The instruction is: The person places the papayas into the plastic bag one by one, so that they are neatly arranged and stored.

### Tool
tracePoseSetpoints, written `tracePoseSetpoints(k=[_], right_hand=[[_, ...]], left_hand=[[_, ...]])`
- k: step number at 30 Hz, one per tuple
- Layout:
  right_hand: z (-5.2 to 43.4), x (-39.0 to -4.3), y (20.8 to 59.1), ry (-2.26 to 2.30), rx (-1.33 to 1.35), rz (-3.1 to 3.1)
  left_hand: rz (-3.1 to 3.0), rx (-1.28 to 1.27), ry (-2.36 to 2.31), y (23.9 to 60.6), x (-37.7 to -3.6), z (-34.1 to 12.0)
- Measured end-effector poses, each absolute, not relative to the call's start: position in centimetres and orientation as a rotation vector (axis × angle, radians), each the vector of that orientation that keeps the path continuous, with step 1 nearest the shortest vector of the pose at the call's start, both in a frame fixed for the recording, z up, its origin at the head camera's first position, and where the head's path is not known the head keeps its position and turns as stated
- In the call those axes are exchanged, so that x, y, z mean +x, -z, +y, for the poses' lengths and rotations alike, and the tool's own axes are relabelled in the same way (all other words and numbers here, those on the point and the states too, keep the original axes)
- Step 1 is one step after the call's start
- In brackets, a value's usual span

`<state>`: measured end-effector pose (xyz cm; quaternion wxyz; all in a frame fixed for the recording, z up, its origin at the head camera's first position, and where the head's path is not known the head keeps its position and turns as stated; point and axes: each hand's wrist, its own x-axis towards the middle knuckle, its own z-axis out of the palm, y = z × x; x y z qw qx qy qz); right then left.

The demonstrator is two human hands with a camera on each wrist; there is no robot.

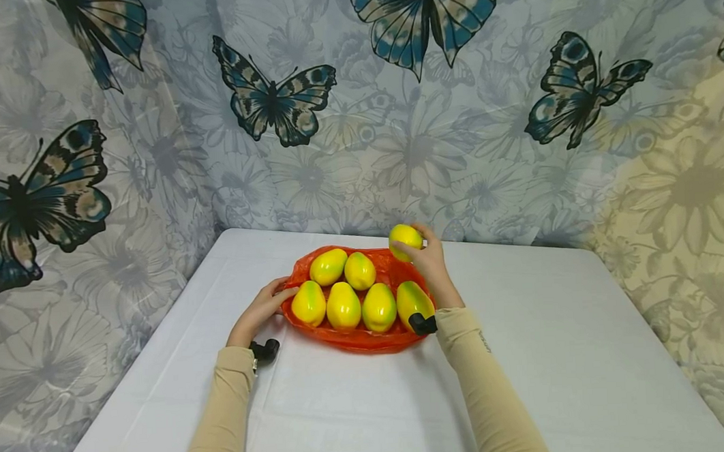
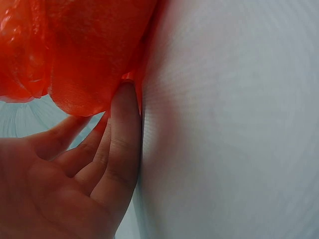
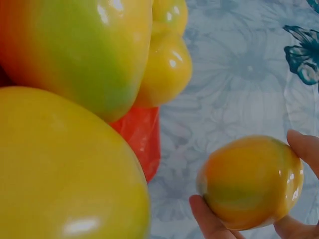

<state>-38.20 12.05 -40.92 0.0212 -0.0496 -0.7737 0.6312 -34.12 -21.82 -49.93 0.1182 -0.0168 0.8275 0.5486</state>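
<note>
A red plastic bag lies spread on the white table, with several glossy yellow-green mangoes resting on it in two rows. Over the bag's far right edge, my right hand grips one mango between thumb and fingers, lifted above the others. At the bag's left side is my left hand; in the left wrist view its nearly straight fingers touch the underside of the red plastic, close to the tabletop. Part of that hand's contact is hidden by the bag.
The white-covered table reaches out on both sides of the bag. Behind it hangs a grey floral backdrop printed with butterflies. A small black device is strapped at the left wrist, another at the right.
</note>
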Motion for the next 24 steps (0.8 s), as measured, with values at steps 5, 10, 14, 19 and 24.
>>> tracePoseSetpoints(k=[5, 10, 14, 19, 24], right_hand=[[11.61, -38.56, 41.08, -1.911, -0.155, -2.496], [11.41, -38.79, 41.40, -1.855, -0.190, -2.627], [11.28, -38.93, 41.55, -1.814, -0.209, -2.710], [11.10, -39.17, 41.48, -1.801, -0.204, -2.768], [10.98, -39.18, 41.39, -1.817, -0.232, -2.791]], left_hand=[[2.421, -0.058, -1.602, 49.99, -34.15, -21.91], [2.414, -0.082, -1.606, 49.95, -34.13, -21.87], [2.410, -0.089, -1.612, 49.90, -34.08, -21.75], [2.415, -0.055, -1.616, 49.99, -34.10, -21.71], [2.420, -0.046, -1.609, 49.95, -34.14, -21.77]])
